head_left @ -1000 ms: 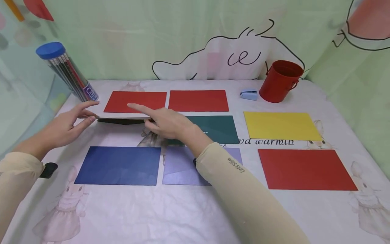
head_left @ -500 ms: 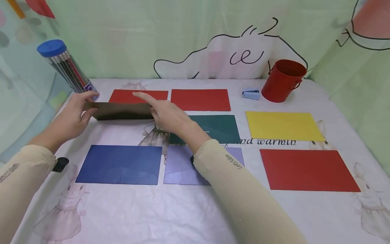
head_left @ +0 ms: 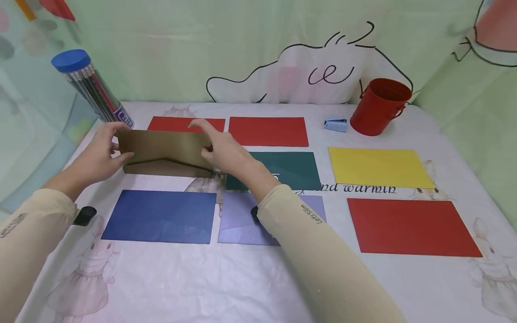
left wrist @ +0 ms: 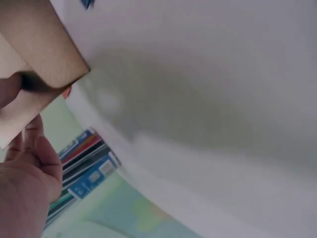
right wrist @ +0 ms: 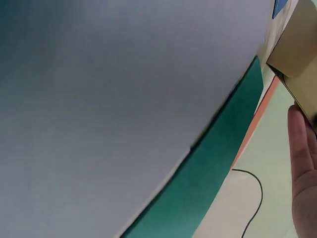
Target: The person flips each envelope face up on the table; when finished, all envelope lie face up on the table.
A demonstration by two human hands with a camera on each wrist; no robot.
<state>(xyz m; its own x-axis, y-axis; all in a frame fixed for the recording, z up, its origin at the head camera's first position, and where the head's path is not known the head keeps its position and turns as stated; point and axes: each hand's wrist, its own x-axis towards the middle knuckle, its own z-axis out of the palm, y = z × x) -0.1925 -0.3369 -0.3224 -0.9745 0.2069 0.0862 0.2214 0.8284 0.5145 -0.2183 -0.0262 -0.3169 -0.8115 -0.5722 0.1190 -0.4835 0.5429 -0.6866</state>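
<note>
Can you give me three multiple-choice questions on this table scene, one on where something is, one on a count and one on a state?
1. Where is the red bucket?
A. far right of the table, beside the blue stapler
B. near left corner
C. on the yellow envelope

2. How many red envelopes lie flat?
A. one
B. two
C. three

3. How is the brown envelope?
A. flat on the table
B. lifted between the left hand and right hand
C. in the bucket

Answers: 1 A, it stands by the stapler; 2 C, two at the back, one in front; 3 B, both hands pinch its ends.
</note>
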